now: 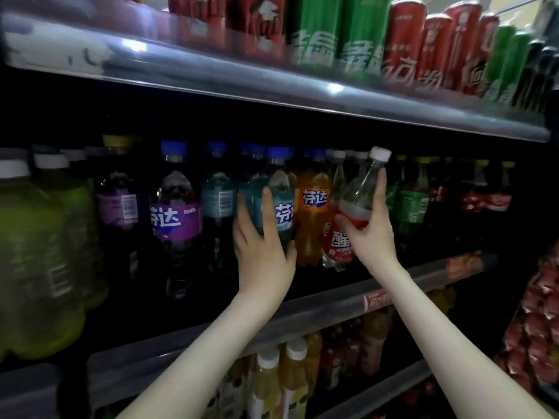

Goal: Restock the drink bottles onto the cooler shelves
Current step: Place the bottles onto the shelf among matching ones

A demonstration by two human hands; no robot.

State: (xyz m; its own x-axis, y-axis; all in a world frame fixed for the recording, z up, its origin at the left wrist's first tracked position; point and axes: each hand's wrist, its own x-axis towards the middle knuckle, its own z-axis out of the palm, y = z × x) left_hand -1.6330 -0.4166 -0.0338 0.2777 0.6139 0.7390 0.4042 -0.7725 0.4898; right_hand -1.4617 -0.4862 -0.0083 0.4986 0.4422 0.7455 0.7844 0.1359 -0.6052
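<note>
Clear bottle (361,193), white cap, red label: held by the right hand (372,237) at the front of the middle shelf (332,303), tilted with the cap leaning right. Thumb crosses the label, the other fingers wrap behind, and one finger runs up along the neck. Its base hangs low by the shelf front; contact with the shelf cannot be told.

Both bare forearms come up from the bottom edge. Below them, yellow juice bottles (266,385) with white caps stand on a lower shelf.

Left hand (263,246) lies flat against a blue-labelled bottle (284,213) just left of the held one. Fingers are straight and spread upward, thumb at the bottle's lower right side.

Between the two hands stands an orange soda bottle (311,213). Further white-capped bottles stand behind the clear one in the same lane.

Leftward along the row: a purple-labelled bottle (177,219), then large pale green bottles (39,252), blurred. Rightward: green-labelled bottles (411,207) and dark cola bottles (484,201) with red labels.

Far right, red packets (541,313), blurred.

On the upper shelf, red cans (405,46) and green cans (317,34) are lined up at the front rail.
</note>
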